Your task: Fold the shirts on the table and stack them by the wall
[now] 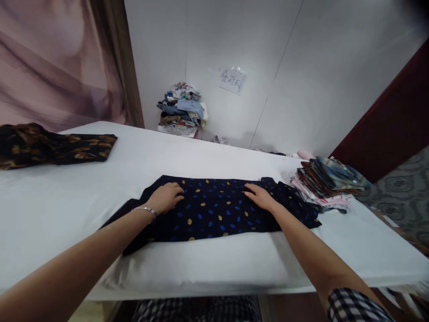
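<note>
A dark navy shirt (214, 210) with blue and yellow leaf shapes lies flat across the table in front of me, its long side running left to right. My left hand (166, 197) rests on the shirt's left part, fingers stretched out over the cloth. On the right part, near the collar end, my right hand (259, 196) lies with its fingers extended and apart. Both palms face down, and neither hand grips the fabric visibly. The shirt's far right end spreads toward a stack of clothes, and its lower left corner trails toward the table's front.
The table (140, 154) has a white cloth. At its right stands a stack of folded clothes (326, 181); at the left lies a dark garment with brown patterns (53, 147). Another clothes pile (183, 109) stands beyond the far edge, near a wall with a paper sign (232, 80).
</note>
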Motion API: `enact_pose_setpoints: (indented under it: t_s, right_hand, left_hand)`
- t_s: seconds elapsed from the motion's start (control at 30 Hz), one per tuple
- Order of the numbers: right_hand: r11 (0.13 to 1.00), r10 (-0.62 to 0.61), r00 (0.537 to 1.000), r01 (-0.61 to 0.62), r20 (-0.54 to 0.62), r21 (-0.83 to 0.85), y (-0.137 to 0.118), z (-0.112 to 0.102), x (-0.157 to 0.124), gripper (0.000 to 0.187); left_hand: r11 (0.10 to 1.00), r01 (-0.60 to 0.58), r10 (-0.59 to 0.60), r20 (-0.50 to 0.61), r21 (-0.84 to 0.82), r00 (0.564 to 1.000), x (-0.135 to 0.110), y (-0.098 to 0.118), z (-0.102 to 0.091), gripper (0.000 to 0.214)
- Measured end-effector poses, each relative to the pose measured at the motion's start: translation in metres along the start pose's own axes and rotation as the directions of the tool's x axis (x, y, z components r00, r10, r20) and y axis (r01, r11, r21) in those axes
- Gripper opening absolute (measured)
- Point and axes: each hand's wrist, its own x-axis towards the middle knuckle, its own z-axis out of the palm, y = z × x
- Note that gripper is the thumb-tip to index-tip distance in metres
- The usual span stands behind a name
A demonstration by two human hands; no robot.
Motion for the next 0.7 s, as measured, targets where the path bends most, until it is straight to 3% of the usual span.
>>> enact_pose_setpoints:
  t_s: [0.1,0.23,0.33,0.43,0.5,0.6,0.7]
  right_hand:
    - [0.994,0.063,0.987,-0.049,0.149,-0.095,-0.011,0.009,-0.014,0.051]
    - [0.971,0.169,0.980,-0.148,0.102,-0.189,-0.016,0.012,-0.028,0.054]
    - [0.970,0.169,0.985,-0.157,0.046,-0.187,-0.021,0.013,-0.038,0.053]
    - [0.981,0.107,0.994,-0.105,0.005,-0.164,-0.020,0.009,-0.050,0.048]
    - [0.984,0.056,0.993,-0.073,-0.105,-0.165,-0.010,-0.002,-0.063,0.041]
    - [0.972,0.086,0.927,-0.158,-0.365,-0.171,0.019,-0.033,-0.086,0.035]
    - [0.911,0.295,0.813,-0.398,-0.501,-0.109,0.055,-0.067,-0.106,0.034]
  left_hand:
    - [0.995,0.025,-0.024,-0.014,0.100,1.000,-0.002,0.009,-0.015,0.034]
    - [0.976,0.014,0.017,-0.142,0.216,0.990,-0.013,0.022,-0.029,0.039]
    - [0.972,-0.042,0.059,-0.067,0.232,0.996,-0.025,0.022,-0.019,0.042]
    - [0.994,-0.015,0.018,-0.027,0.106,0.999,-0.032,0.012,-0.003,0.043]
    - [1.000,0.016,-0.016,-0.048,0.007,0.999,-0.035,0.004,0.003,0.045]
    - [0.996,0.047,-0.055,-0.114,-0.075,0.992,-0.042,0.003,0.003,0.047]
    - [0.993,0.009,-0.033,-0.205,-0.120,0.978,-0.052,0.019,-0.001,0.043]
